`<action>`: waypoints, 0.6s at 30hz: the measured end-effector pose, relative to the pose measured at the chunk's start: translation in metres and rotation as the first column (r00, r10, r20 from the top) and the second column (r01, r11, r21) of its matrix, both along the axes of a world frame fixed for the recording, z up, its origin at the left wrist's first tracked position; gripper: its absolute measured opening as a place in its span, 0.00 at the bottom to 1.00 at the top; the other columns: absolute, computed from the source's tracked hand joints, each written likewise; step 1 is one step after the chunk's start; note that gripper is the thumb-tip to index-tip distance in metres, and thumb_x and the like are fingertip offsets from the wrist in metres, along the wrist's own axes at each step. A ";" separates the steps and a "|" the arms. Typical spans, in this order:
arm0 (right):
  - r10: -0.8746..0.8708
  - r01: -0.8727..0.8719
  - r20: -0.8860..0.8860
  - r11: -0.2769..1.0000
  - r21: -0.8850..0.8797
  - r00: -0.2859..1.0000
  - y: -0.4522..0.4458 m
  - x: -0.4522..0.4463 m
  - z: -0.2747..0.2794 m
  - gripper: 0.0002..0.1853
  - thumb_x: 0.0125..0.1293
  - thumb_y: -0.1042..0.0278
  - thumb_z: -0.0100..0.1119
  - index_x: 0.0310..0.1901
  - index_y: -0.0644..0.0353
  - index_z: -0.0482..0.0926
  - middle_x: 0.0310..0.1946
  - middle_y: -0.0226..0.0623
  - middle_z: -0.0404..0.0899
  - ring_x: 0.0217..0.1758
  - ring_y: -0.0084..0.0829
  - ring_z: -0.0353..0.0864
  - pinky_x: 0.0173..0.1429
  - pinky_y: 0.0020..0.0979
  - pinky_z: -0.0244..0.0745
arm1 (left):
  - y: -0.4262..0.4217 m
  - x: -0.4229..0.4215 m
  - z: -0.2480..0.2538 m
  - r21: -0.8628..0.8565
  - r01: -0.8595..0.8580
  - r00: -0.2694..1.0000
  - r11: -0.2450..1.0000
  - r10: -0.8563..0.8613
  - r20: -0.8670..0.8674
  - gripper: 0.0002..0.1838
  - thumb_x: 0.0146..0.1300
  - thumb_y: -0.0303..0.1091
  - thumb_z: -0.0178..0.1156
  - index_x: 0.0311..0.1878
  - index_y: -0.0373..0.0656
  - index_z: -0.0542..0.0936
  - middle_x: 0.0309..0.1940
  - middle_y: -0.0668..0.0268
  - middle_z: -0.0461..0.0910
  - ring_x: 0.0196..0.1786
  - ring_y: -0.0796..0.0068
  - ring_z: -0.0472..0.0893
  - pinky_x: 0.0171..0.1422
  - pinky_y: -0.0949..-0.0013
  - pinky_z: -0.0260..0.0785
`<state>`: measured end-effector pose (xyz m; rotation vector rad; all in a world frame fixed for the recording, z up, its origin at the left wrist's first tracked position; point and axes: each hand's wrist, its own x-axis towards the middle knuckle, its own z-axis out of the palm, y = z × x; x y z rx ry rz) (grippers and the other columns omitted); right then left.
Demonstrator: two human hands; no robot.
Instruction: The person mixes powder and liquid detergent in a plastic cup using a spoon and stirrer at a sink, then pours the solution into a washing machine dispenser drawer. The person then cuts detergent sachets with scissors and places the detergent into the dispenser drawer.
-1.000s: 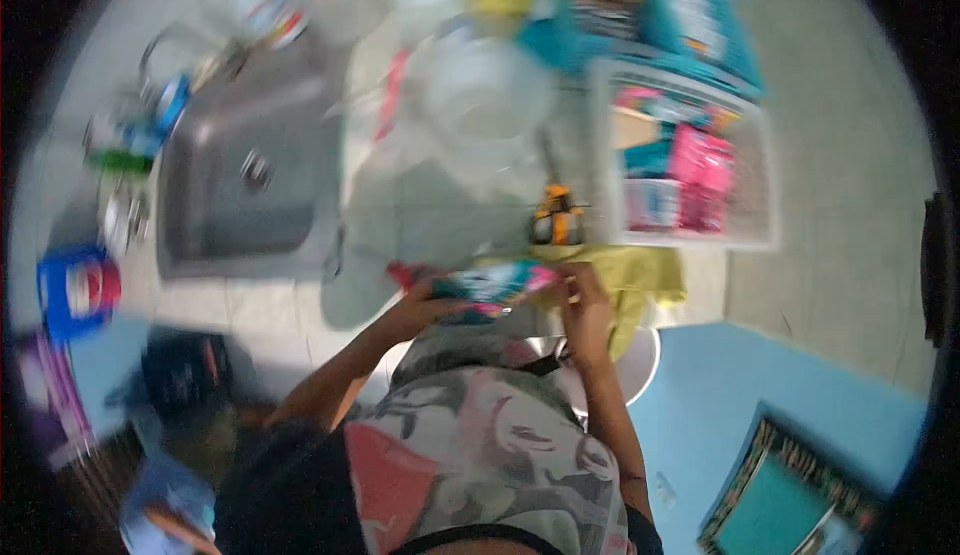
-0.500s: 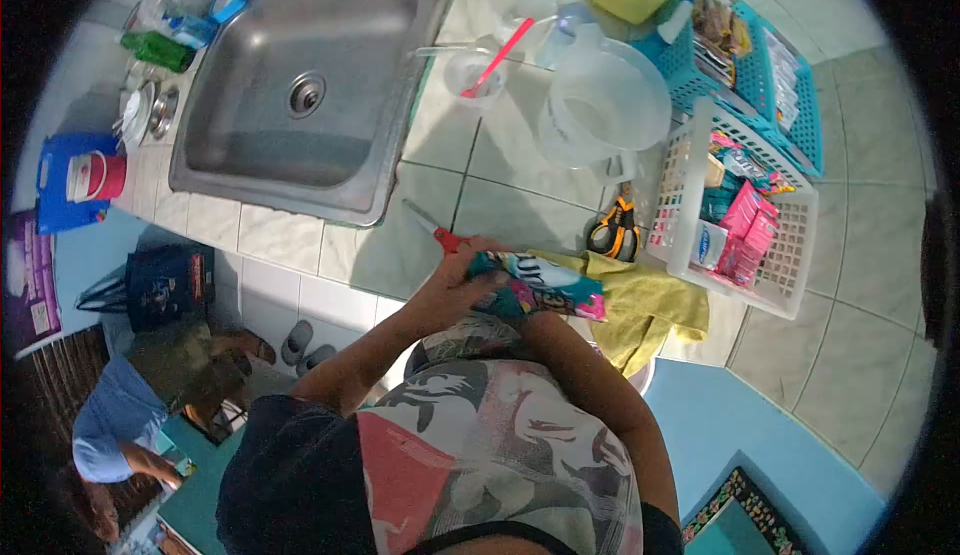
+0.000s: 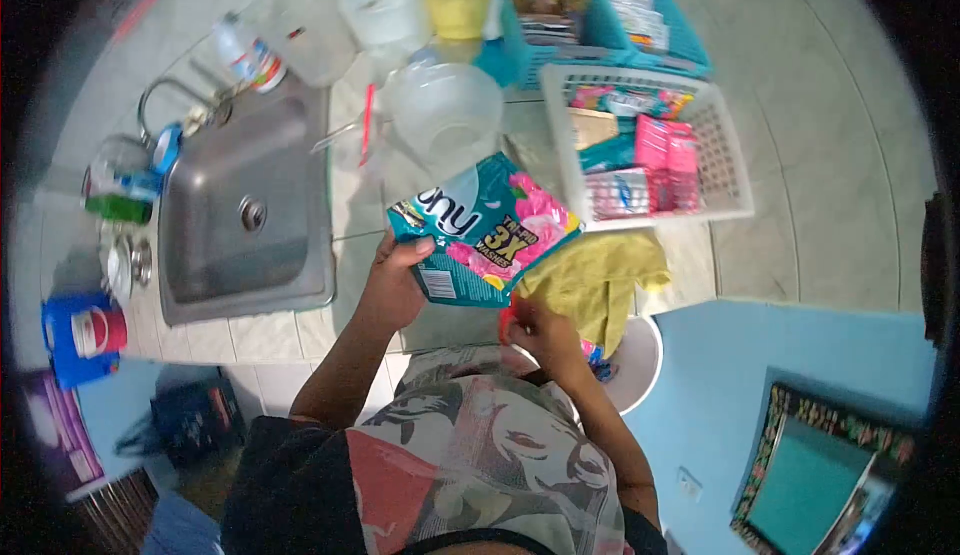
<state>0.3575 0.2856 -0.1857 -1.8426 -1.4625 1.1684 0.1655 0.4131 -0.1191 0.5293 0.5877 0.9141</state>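
Observation:
My left hand (image 3: 393,283) is closed on the left edge of a teal fabric softener pouch (image 3: 490,230), thumb on its front. The pouch is raised over the counter, its printed face with pink flowers towards me. Just below its lower right corner, my right hand (image 3: 548,335) is closed around the red handle of the scissors (image 3: 507,325); their blades are hidden. Beyond my right hand a yellow cloth (image 3: 590,280) hangs over the counter edge.
A white basket (image 3: 735,155) of packets stands at the right, with blue baskets (image 3: 680,40) behind. A clear pitcher (image 3: 445,115) is beyond the pouch. The steel sink (image 3: 240,265) lies left. A white bin (image 3: 645,365) stands below the counter's edge.
The pouch, bunched low between both hands before, is now lifted and spread flat in my left hand. The scissors have gone from the counter by my left hand into my right. The view has shifted.

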 end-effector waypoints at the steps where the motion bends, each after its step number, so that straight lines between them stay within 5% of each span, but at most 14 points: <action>1: -0.133 0.143 -0.137 0.987 0.071 0.982 -0.025 0.013 -0.008 0.14 0.60 0.65 0.59 0.44 0.62 0.71 0.30 0.46 0.80 0.32 0.39 0.82 0.38 0.36 0.75 | 0.003 0.011 0.001 0.041 0.053 0.996 0.998 -0.055 0.074 0.25 0.54 0.25 0.54 0.58 0.39 0.68 0.51 0.61 0.76 0.54 0.66 0.76 0.61 0.60 0.67; 2: -0.270 0.283 -0.248 0.959 0.017 0.930 -0.047 0.024 -0.002 0.12 0.59 0.72 0.59 0.42 0.61 0.70 0.29 0.40 0.79 0.32 0.30 0.80 0.39 0.31 0.74 | 0.002 0.024 0.000 0.058 0.101 0.992 0.993 -0.105 0.072 0.26 0.53 0.25 0.54 0.59 0.39 0.68 0.51 0.61 0.76 0.54 0.66 0.76 0.61 0.60 0.67; 4: -0.473 0.570 -0.650 0.818 -0.074 0.594 -0.087 0.041 0.022 0.16 0.55 0.73 0.63 0.44 0.58 0.70 0.32 0.30 0.75 0.34 0.23 0.76 0.41 0.24 0.71 | -0.004 0.055 -0.002 0.087 0.207 0.974 0.974 -0.213 0.071 0.28 0.52 0.26 0.54 0.60 0.38 0.66 0.52 0.60 0.76 0.55 0.65 0.75 0.62 0.61 0.66; 7: -0.562 0.884 -0.737 0.456 0.103 0.375 -0.136 0.065 0.023 0.16 0.52 0.71 0.66 0.41 0.54 0.70 0.34 0.27 0.74 0.36 0.21 0.74 0.43 0.24 0.69 | -0.018 0.113 -0.017 0.058 0.514 0.857 0.856 -0.515 0.008 0.30 0.51 0.25 0.54 0.61 0.39 0.65 0.52 0.61 0.75 0.54 0.67 0.76 0.62 0.62 0.66; 10: -0.630 0.982 -0.755 0.148 0.115 0.183 -0.179 0.090 0.032 0.24 0.50 0.72 0.68 0.50 0.57 0.71 0.43 0.31 0.77 0.42 0.22 0.75 0.46 0.21 0.67 | -0.061 0.174 -0.022 0.004 0.758 0.651 0.652 -0.756 0.068 0.28 0.50 0.22 0.52 0.59 0.39 0.67 0.50 0.61 0.76 0.53 0.68 0.76 0.61 0.62 0.67; 12: -0.621 0.973 -0.759 0.030 0.229 0.197 -0.203 0.103 0.018 0.27 0.52 0.72 0.67 0.55 0.59 0.69 0.49 0.37 0.77 0.51 0.25 0.74 0.51 0.23 0.67 | -0.092 0.204 -0.036 -0.025 0.873 0.488 0.488 -0.869 0.083 0.27 0.51 0.22 0.51 0.59 0.39 0.66 0.51 0.59 0.75 0.54 0.65 0.76 0.61 0.59 0.68; 13: -0.597 0.957 -0.766 0.012 0.291 0.241 -0.216 0.107 0.007 0.23 0.54 0.78 0.63 0.52 0.61 0.67 0.52 0.43 0.74 0.56 0.32 0.74 0.62 0.35 0.67 | -0.106 0.216 -0.041 -0.084 0.912 0.406 0.401 -0.912 0.064 0.26 0.53 0.21 0.50 0.59 0.39 0.66 0.51 0.59 0.75 0.54 0.65 0.76 0.59 0.58 0.70; 18: -0.675 0.878 -0.699 -0.160 0.451 0.236 -0.268 0.099 0.006 0.24 0.54 0.76 0.65 0.49 0.58 0.62 0.59 0.49 0.67 0.58 0.36 0.72 0.63 0.37 0.65 | -0.168 0.262 -0.047 -0.308 0.951 0.061 0.012 -0.987 0.151 0.28 0.54 0.23 0.51 0.61 0.39 0.63 0.52 0.58 0.75 0.53 0.64 0.77 0.58 0.57 0.71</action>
